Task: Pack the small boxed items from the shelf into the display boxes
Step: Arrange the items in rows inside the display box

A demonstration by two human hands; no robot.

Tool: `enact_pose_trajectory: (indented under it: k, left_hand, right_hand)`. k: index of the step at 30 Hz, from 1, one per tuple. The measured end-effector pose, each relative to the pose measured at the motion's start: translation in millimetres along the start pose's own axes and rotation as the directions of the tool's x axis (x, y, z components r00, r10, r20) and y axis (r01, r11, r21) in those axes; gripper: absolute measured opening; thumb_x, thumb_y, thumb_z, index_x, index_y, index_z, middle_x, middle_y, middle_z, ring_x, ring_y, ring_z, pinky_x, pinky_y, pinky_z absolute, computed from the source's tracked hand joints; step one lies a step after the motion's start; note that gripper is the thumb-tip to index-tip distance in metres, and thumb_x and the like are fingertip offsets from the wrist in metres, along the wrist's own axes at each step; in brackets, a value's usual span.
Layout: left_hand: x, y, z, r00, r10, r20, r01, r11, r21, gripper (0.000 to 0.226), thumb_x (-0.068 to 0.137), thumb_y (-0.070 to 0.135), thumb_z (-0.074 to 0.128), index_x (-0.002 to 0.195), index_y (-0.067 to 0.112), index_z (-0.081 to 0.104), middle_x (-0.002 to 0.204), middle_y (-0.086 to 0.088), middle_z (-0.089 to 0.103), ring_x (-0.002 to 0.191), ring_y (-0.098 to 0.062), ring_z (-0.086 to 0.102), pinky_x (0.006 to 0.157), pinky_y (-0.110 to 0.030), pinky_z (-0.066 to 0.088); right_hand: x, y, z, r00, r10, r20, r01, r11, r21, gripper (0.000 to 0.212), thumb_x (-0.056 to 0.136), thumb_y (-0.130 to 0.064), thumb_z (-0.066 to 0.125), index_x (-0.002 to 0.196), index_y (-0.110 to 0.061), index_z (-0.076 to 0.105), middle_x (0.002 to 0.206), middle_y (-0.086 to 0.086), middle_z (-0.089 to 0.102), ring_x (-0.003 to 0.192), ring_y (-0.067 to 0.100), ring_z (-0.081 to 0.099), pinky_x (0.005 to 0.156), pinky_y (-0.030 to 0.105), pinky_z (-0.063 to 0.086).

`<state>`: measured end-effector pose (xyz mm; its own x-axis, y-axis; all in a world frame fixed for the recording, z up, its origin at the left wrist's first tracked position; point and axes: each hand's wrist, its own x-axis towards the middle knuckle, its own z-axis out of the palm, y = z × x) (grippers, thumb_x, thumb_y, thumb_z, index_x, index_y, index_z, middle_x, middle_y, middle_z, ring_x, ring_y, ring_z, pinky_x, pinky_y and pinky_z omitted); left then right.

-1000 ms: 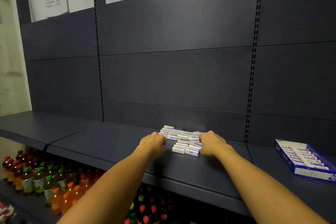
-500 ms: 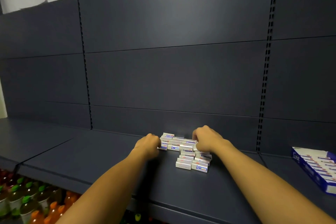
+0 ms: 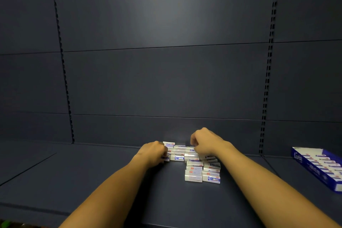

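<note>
Several small white boxes with blue print [image 3: 193, 173] lie in a loose cluster on the dark shelf [image 3: 92, 181], a back row running left to right and a short double column in front. My left hand [image 3: 153, 152] grips the left end of the back row, fingers curled round the end boxes. My right hand [image 3: 205, 142] is curled over the right part of that row, fingertips down on the boxes. A blue and white display box [image 3: 318, 168] holding a row of the same small boxes lies at the far right of the shelf.
The dark back panel [image 3: 166, 83] rises right behind the boxes, with slotted uprights [image 3: 266, 87] on both sides. Bare shelf surface stretches left of my hands and in front of the cluster. Shelf seams run on the left and right.
My right hand has moved from the front right of the cluster to the back row, uncovering the front boxes. The left hand stays at the row's left end. The view has shifted right and closer.
</note>
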<state>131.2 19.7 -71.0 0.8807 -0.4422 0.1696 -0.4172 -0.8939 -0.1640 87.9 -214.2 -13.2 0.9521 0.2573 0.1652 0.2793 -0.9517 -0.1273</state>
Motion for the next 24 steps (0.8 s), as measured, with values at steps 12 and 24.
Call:
enact_pose_trajectory:
  k: [12,24]
  left_hand:
    - [4,-16,1,0.979,0.199,-0.043,-0.192,0.974,0.118,0.021,0.084,0.021,0.059,0.101,0.010,0.062,0.111,-0.006,0.061,0.097,-0.030,0.060,0.071,-0.037,0.048]
    - [0,-28,-6,0.976,0.188,-0.108,-0.182,0.981,0.059,0.025,0.078,0.033,0.062,0.094,0.015,0.057,0.108,-0.005,0.060,0.093,-0.027,0.061,0.068,-0.030,0.047]
  right_hand:
    - [5,-4,14,0.996,0.073,0.048,-0.072,0.997,-0.015,0.026,0.084,-0.001,0.064,0.101,-0.018,0.074,0.100,-0.001,0.066,0.090,0.018,0.065,0.083,0.036,0.060]
    - [12,-11,27,0.991,0.070,0.113,-0.070,0.998,-0.007,0.013,0.083,-0.011,0.079,0.093,-0.017,0.073,0.092,-0.002,0.068,0.089,0.019,0.067,0.083,0.035,0.058]
